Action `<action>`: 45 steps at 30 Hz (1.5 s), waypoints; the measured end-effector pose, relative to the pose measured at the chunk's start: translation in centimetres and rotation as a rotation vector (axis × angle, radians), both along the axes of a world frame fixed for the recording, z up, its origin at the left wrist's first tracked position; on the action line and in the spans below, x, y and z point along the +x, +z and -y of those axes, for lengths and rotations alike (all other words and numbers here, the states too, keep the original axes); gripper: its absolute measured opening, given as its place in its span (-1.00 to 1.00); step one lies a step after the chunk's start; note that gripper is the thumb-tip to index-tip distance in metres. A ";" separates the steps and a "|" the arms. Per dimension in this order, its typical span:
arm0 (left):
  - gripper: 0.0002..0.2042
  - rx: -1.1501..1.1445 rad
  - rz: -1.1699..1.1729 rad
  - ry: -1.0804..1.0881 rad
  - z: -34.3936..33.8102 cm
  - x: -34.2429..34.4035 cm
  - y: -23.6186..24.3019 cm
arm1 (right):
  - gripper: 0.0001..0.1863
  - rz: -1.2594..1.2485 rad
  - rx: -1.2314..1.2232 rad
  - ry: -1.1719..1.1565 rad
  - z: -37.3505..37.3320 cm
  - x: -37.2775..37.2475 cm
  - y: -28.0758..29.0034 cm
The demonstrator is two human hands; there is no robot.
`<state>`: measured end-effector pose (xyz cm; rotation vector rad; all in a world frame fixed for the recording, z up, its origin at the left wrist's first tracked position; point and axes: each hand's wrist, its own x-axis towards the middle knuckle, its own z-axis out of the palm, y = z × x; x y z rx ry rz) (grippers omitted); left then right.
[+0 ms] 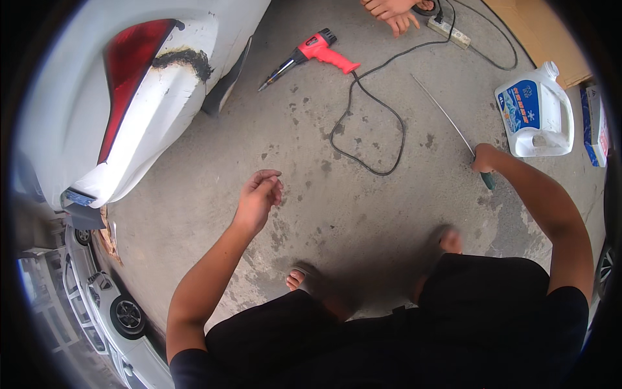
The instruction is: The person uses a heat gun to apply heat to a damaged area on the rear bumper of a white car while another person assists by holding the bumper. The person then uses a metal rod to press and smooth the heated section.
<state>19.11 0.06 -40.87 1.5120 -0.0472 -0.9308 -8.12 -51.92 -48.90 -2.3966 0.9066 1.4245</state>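
The right hand [483, 157] was wrapped around the grip of a long green-handled screwdriver [488, 181], apparently to leave its length free, slanting forward over the floor [168, 194]. The left hand [260, 194] hung loosely curled; whether it pinched anything was unclear.

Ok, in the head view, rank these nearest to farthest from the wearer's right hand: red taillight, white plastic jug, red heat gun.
1. White plastic jug: right of the right hand
2. Red heat gun: upper left
3. Red taillight: far left
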 end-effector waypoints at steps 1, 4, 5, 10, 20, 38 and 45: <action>-0.75 -0.007 -0.017 0.048 0.9 1.4 1.9 | -0.68 0.017 0.014 -0.060 0.0 0.0 0.7; -0.70 -0.247 -0.037 0.153 3.6 4.4 6.5 | -0.76 0.097 0.169 -0.212 0.6 -0.1 2.3; -0.71 -0.295 -0.077 0.191 4.6 5.1 7.6 | -0.78 0.128 0.222 -0.262 0.9 -0.3 2.5; -0.78 -0.617 -0.265 0.255 8.7 9.2 10.0 | -0.82 0.061 0.228 -0.337 1.5 -0.9 2.1; -0.76 -0.667 -0.240 0.235 9.9 11.3 8.2 | -0.78 -0.042 0.114 -0.079 1.9 -0.3 0.8; -0.92 -0.687 -0.245 0.243 9.4 12.2 7.9 | -0.76 -0.327 0.209 0.054 6.9 -1.3 -6.8; -0.89 -0.656 -0.137 0.244 9.7 11.4 8.0 | -0.80 0.095 0.102 -0.180 4.1 -1.2 -1.6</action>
